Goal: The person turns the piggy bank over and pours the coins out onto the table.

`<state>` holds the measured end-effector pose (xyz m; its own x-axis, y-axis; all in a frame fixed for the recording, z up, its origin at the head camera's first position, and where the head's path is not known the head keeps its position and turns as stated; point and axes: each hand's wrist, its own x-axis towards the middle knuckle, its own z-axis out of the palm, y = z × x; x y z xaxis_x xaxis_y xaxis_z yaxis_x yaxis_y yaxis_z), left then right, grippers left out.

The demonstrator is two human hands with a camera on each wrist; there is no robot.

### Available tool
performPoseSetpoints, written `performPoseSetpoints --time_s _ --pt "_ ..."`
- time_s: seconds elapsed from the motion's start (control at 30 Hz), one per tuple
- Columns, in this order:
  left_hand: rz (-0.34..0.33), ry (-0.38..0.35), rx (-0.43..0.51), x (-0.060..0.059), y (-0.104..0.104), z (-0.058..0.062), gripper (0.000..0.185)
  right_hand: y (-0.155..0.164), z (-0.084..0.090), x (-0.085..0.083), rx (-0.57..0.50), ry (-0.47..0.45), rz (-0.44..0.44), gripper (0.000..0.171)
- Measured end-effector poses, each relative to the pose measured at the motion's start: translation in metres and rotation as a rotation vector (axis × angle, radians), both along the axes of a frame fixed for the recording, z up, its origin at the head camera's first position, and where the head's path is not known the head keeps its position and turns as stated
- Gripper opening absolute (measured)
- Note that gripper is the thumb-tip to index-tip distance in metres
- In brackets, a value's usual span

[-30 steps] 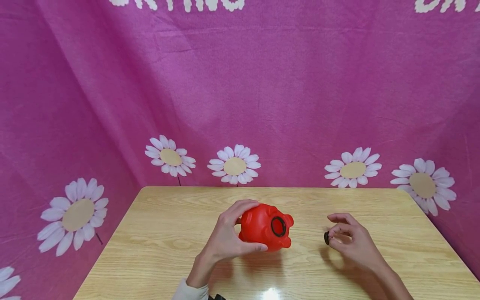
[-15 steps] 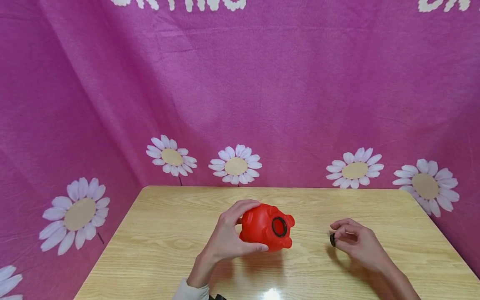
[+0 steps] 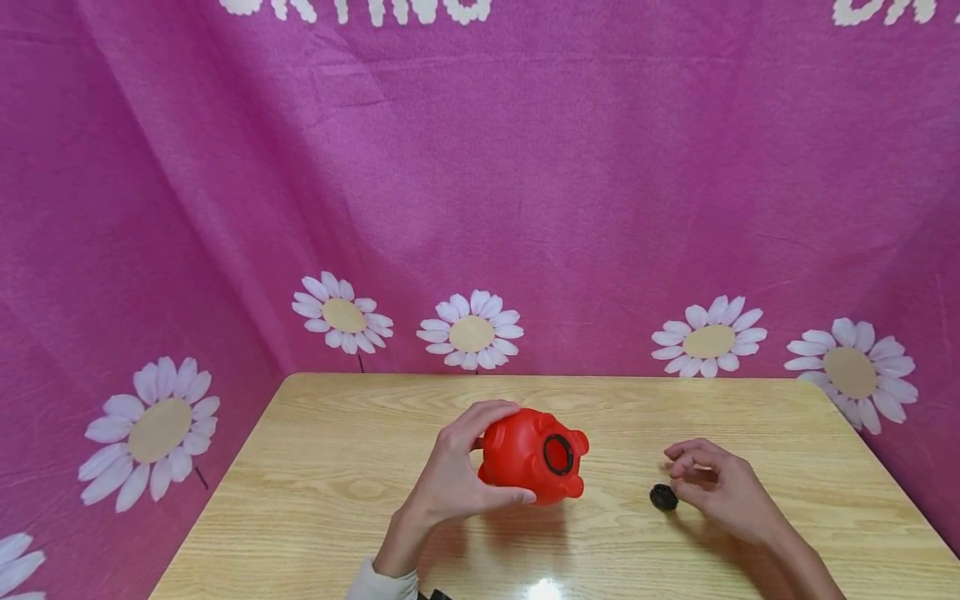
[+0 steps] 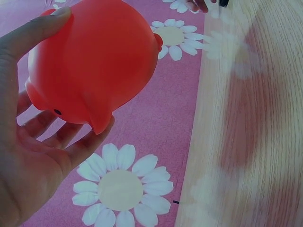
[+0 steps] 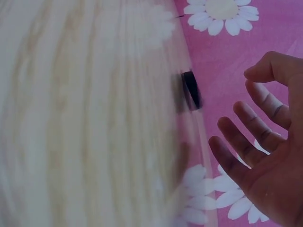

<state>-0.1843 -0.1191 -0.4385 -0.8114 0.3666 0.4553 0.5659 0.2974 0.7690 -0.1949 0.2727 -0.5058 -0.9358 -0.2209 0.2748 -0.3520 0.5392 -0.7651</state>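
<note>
While the left hand (image 3: 450, 483) curls round a red piggy bank (image 3: 532, 454) near the middle of the wooden table (image 3: 322, 483), the right hand (image 3: 720, 487) rests to the right with nothing between its fingers. The left grip is a cupping one: the thumb lies along the near underside of the bank and the fingers wrap over its far top, and the left wrist view shows the bank (image 4: 92, 61) sitting against the palm and fingertips of that hand (image 4: 28, 156). The bank lies tipped on its side, so its belly faces right, showing a round opening with a black rim (image 3: 558, 453).

On the tabletop, between the bank and the right hand, lies a small black cap (image 3: 663, 497). It sits just beside the right fingertips, slightly nearer to the person, and apart from the bank. Whether a fingertip touches it cannot be told from the head view. The right wrist view shows the fingers (image 5: 246, 123) loosely spread and gently bent, with the cap (image 5: 191, 90) clear of them, blurred against the table edge.

Nothing stands between the cap and the bank's opening; bare wood separates them. Behind and to both sides of the table hangs a pink cloth (image 3: 600, 167) printed with white daisies (image 3: 470, 331), 4 of them in a row just above the far edge.
</note>
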Motion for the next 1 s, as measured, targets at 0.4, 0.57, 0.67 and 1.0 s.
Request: performPoseSetpoints --time_s 0.4,0.57,0.67,1.0 --pt "-0.005 0.017 -0.007 0.000 0.002 -0.002 0.084 -0.034 0.035 0.012 0.003 0.223 0.052 0.032" --pt "-0.013 0.017 -0.008 0.001 0.004 -0.001 0.083 -0.054 0.055 0.019 -0.005 0.323 0.088 0.044" --pt "-0.017 0.020 -0.007 0.001 0.004 -0.002 0.083 -0.065 0.065 0.024 -0.020 0.360 0.109 0.047" --pt "-0.043 0.009 -0.002 0.002 0.006 -0.003 0.083 -0.092 0.082 0.023 -0.062 0.342 0.152 0.048"
